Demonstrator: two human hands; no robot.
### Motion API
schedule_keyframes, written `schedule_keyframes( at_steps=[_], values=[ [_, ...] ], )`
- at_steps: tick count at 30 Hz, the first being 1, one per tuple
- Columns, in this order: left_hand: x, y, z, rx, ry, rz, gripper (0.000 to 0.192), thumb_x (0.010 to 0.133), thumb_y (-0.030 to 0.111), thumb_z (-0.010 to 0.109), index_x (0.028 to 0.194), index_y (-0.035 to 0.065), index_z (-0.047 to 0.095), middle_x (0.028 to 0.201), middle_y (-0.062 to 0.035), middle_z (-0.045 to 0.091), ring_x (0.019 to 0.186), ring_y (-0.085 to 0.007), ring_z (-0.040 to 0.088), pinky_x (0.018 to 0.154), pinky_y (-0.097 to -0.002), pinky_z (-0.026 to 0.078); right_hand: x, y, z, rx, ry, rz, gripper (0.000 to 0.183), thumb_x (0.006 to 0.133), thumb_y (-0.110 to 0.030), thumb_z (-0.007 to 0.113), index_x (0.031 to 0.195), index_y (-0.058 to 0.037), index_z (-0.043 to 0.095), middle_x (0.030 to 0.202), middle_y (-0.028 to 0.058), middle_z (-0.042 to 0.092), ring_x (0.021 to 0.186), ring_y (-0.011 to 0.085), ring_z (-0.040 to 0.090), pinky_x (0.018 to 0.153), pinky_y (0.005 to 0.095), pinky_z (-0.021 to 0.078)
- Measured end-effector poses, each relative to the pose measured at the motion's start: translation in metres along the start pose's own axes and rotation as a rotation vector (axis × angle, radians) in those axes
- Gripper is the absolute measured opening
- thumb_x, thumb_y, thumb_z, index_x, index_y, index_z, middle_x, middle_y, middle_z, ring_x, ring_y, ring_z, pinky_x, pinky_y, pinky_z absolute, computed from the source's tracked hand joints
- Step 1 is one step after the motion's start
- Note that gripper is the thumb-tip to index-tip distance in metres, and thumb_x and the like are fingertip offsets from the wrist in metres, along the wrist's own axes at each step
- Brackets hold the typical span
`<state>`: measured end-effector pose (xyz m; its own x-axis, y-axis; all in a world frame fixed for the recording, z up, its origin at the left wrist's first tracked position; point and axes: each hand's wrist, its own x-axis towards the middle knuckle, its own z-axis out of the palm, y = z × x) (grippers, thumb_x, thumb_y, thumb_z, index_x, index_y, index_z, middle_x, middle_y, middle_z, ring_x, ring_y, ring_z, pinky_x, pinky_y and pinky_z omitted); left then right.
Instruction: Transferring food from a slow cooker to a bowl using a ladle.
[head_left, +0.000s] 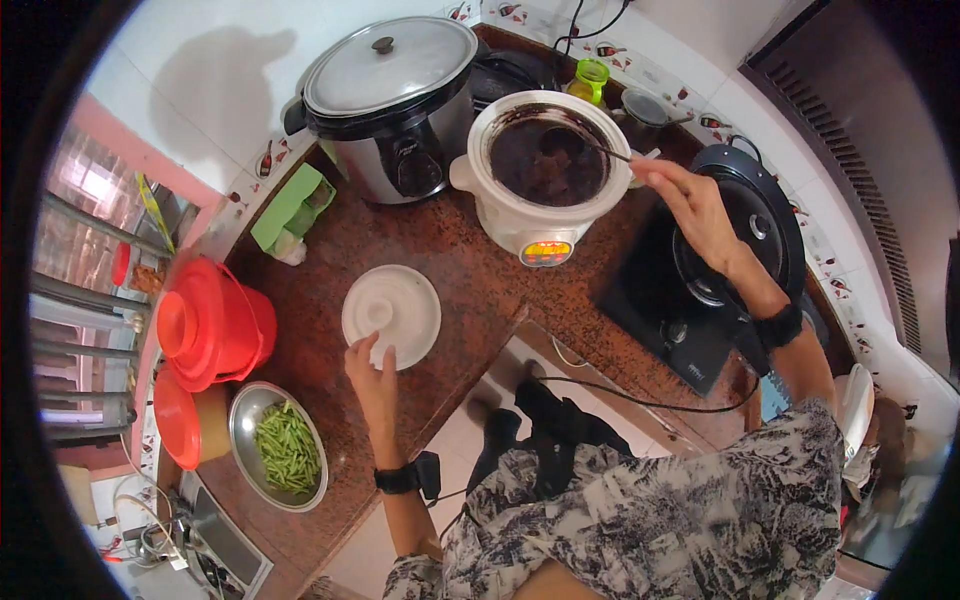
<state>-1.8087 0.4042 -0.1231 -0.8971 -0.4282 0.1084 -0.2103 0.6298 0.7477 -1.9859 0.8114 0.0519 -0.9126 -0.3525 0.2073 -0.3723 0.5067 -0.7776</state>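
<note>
My right hand (686, 206) grips the thin handle of a ladle (566, 141), whose dark bowl dips into the pot. Dark brown liquid (517, 169) with a reddish-brown lump fills much of the white electric stew pot (499, 214), and its front display glows. My left hand (373, 375) has its fingers apart at the near edge of a round white lid (412, 311) lying on the counter. Whether the fingertips touch the lid cannot be told.
A large steel cooker (352, 154) stands behind left. Red lidded bucket (247, 322) and steel bowl (240, 420) of cut green beans (286, 450) sit left. To the right, a lidded black pan (784, 225) rests on a black cooktop (645, 300). A cable (637, 403) crosses the counter's inner corner.
</note>
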Motion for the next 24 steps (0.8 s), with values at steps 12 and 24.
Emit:
schedule_keyframes(
  at_steps=[12,24],
  values=[
    [0.004,-0.001,0.002,0.047,0.019,0.085,0.036,0.079,0.014,0.065,0.113,0.0058,0.057,0.114,-0.0184,0.051,0.109,-0.0345,0.045,0.094,-0.0418,0.035,0.023,0.038,0.036,-0.601,-0.071,-0.497,0.031,0.083,-0.006,0.055,0.113,-0.0010,0.056,0.125,0.0195,0.053,0.112,0.0336,0.053,0.094,0.0394,0.0446],
    [-0.007,-0.009,0.003,0.077,0.057,0.107,0.035,0.078,0.013,0.066,0.112,0.0067,0.059,0.112,-0.0166,0.053,0.107,-0.0344,0.046,0.093,-0.0420,0.035,-0.006,0.009,0.030,-0.596,-0.064,-0.441,0.031,0.083,-0.002,0.054,0.113,-0.0037,0.057,0.118,0.0182,0.057,0.106,0.0339,0.057,0.089,0.0395,0.0467]
  ],
)
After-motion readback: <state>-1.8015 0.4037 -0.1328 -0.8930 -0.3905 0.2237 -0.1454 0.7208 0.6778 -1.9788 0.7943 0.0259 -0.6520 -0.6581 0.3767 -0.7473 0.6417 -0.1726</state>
